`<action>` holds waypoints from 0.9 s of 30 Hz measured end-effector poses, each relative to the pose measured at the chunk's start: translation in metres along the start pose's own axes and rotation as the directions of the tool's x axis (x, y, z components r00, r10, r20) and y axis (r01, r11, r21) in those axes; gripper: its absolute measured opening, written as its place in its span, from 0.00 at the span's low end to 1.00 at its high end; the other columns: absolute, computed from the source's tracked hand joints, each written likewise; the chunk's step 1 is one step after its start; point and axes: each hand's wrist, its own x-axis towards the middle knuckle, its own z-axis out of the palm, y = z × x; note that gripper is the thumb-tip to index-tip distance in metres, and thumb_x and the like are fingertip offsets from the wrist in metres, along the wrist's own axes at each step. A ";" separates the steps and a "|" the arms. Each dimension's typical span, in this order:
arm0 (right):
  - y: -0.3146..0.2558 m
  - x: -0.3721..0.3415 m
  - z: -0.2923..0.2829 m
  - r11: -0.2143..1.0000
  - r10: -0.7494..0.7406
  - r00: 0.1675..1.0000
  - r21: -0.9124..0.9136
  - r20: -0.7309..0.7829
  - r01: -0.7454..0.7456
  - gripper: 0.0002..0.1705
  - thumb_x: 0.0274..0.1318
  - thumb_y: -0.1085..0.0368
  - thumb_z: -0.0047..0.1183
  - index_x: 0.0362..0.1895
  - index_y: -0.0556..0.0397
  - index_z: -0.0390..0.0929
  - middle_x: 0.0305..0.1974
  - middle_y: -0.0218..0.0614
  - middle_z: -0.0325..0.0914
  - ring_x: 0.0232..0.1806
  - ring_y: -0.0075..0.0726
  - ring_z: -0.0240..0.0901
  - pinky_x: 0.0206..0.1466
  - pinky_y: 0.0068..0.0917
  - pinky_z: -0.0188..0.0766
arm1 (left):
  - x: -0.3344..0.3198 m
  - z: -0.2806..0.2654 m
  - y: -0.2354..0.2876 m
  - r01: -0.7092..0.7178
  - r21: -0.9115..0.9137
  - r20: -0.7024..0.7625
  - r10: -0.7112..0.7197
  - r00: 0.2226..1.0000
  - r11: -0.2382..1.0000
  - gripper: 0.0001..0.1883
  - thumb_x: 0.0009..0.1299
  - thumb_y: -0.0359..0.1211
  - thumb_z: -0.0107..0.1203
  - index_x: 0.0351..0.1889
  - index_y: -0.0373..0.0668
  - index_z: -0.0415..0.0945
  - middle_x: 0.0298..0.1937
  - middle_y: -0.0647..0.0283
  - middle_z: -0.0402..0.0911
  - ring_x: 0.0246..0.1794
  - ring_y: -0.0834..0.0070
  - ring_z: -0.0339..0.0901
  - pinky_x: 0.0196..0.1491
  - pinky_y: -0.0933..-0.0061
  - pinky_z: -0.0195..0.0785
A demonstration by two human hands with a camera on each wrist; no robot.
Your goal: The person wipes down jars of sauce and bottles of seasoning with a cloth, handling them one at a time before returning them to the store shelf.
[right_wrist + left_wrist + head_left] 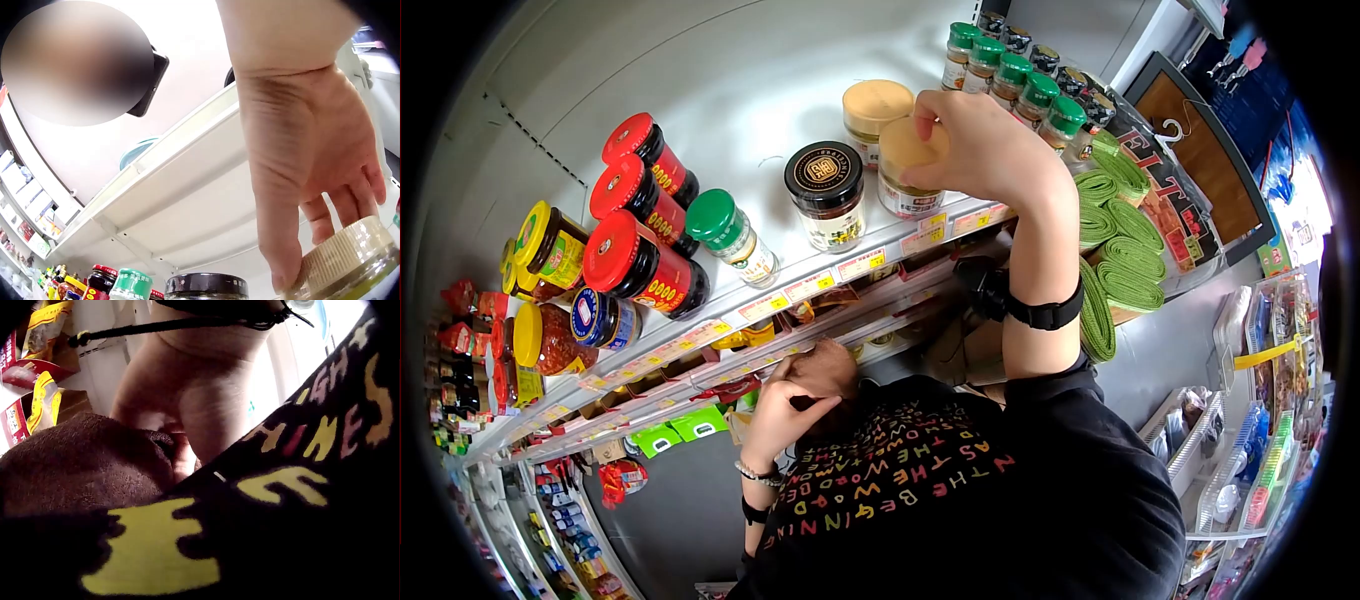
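In the head view my right hand point(995, 150) grips the beige lid point(912, 150) of a glass jar at the shelf's front edge. Another beige-lidded jar point(877, 105) stands right behind it, and a black-lidded jar point(825, 195) is beside it. The right wrist view shows the thumb and fingers of my right hand point(306, 156) around the ribbed lid point(344, 256). Low at my body, my left hand point(785, 410) holds a brown cloth point(825, 372). The left wrist view has this cloth point(81, 465) bunched against my left hand point(187, 394), whose fingers are mostly hidden.
Red-lidded jars point(635, 260), a green-capped bottle point(725, 235) and yellow-lidded jars point(550, 240) stand along the shelf. Several green-capped bottles point(1012, 75) and rolled green bundles point(1130, 270) lie past my right hand. Price tags line the shelf edge point(800, 290).
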 end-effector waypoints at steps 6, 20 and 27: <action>0.003 0.003 0.000 0.997 0.071 0.997 0.028 0.029 -0.071 0.26 0.36 0.55 0.69 0.37 0.57 0.76 0.32 0.48 0.80 0.35 0.50 0.78 0.42 0.36 0.74 | -0.001 0.000 0.000 -0.021 0.035 -0.001 0.021 1.000 0.999 0.05 0.55 0.29 0.69 0.24 0.39 0.84 0.28 0.57 0.84 0.49 0.55 0.79 0.71 0.59 0.53; 0.003 0.003 0.001 0.998 0.056 0.998 0.005 0.004 -0.056 0.27 0.37 0.53 0.69 0.38 0.59 0.76 0.31 0.50 0.80 0.34 0.51 0.79 0.41 0.36 0.75 | 0.001 -0.002 -0.001 -0.086 0.092 0.041 0.082 0.996 0.992 0.07 0.54 0.31 0.70 0.30 0.40 0.85 0.43 0.49 0.83 0.51 0.55 0.77 0.56 0.64 0.69; 0.003 0.023 0.001 0.988 -0.079 0.962 0.106 -0.262 0.110 0.32 0.40 0.50 0.68 0.48 0.53 0.75 0.38 0.50 0.81 0.43 0.50 0.79 0.46 0.39 0.73 | 0.002 0.000 0.001 -0.014 0.034 0.008 0.014 1.000 0.999 0.04 0.56 0.28 0.67 0.24 0.39 0.84 0.28 0.58 0.85 0.43 0.60 0.81 0.73 0.58 0.47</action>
